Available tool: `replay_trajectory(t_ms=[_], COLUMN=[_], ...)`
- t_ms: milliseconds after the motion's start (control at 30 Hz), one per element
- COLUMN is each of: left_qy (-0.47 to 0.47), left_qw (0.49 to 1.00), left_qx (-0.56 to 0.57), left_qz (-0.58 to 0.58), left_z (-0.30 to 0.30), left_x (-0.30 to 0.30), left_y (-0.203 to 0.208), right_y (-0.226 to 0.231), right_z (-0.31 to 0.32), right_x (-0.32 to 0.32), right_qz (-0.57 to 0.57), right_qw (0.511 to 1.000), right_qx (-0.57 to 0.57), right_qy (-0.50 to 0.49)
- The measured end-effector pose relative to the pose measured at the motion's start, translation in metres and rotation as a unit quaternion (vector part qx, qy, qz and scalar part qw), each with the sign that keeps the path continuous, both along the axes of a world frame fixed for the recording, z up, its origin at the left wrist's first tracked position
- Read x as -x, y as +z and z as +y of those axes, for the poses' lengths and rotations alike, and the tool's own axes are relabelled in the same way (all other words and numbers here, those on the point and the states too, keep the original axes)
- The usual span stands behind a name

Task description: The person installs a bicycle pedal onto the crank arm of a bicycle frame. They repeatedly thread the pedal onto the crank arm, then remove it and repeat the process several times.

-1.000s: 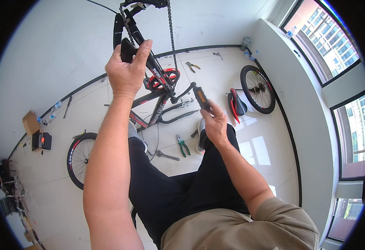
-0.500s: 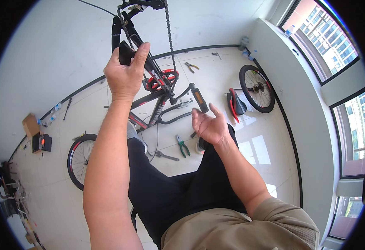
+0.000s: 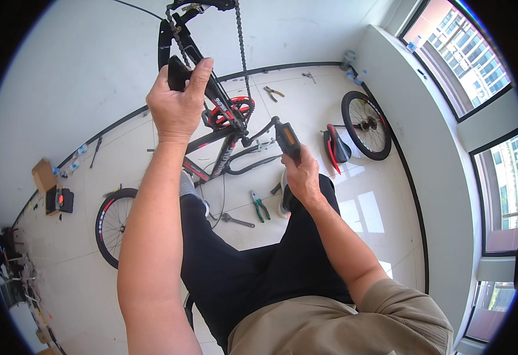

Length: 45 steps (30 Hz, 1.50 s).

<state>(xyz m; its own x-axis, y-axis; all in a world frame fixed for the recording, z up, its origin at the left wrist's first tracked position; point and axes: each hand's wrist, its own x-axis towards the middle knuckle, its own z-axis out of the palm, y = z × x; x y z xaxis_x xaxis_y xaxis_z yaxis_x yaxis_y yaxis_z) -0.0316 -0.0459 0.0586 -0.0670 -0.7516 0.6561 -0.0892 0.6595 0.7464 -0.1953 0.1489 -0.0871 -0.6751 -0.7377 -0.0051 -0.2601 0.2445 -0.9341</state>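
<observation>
A black and red bicycle frame [image 3: 226, 152] stands tipped up before me. My left hand [image 3: 175, 112] is raised and closed around a black part of it near the upper end, beside the hanging chain [image 3: 240, 47]. My right hand [image 3: 303, 177] grips the lower end of a black pedal [image 3: 287, 139] with an orange reflector. That pedal sits on the crank arm [image 3: 263, 131], which leads to the red and black chainring [image 3: 248, 107]. My palm hides how the left fingers wrap the part.
Green-handled pliers [image 3: 260, 206] and an adjustable wrench [image 3: 238, 221] lie on the floor near my feet. Yellow-handled pliers [image 3: 274, 93] lie farther off. A saddle [image 3: 337, 148] and a wheel [image 3: 372, 155] are at the right, another wheel [image 3: 101, 225] and a cardboard box [image 3: 44, 174] at the left.
My right hand was open below the pedal; its fingers have closed on the pedal's end. The pedal has turned to show its broad face. My left hand keeps its hold.
</observation>
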Motion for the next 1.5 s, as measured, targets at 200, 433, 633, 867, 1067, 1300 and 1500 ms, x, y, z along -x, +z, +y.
replay_trajectory(t_ms=[200,433,633,867,1067,1300,1500], left_qy=[-0.002,-0.006,-0.013,-0.066,-0.005,0.008,-0.009], left_qw=[1.000,1.000,1.000,0.996,0.999,1.000,1.000], left_qx=[-0.007,0.002,-0.012,-0.040,0.035,-0.003,-0.012], left_qz=[-0.008,-0.006,-0.006,0.036,0.025,0.002,0.012], left_z=[0.005,0.009,0.008,0.003,-0.003,0.007,0.006], left_x=[0.000,-0.002,0.003,-0.004,0.009,-0.001,0.010], left_y=[0.000,0.002,0.001,-0.002,0.001,0.003,0.001], right_y=[-0.007,0.001,0.021,0.011,0.002,0.003,0.007], right_z=[0.010,0.003,-0.035,-0.084,-0.078,-0.091,-0.096], right_x=[0.000,0.019,0.058,0.071,0.097,0.094,0.120], right_qz=[-0.302,-0.401,-0.310,-0.391,-0.484,-0.455,-0.155], right_qw=[0.943,0.907,0.950,0.899,0.843,0.865,0.964], right_qx=[0.137,0.082,0.037,-0.076,-0.086,-0.122,-0.140], right_qy=[-0.003,-0.097,0.021,0.182,0.219,0.175,0.166])
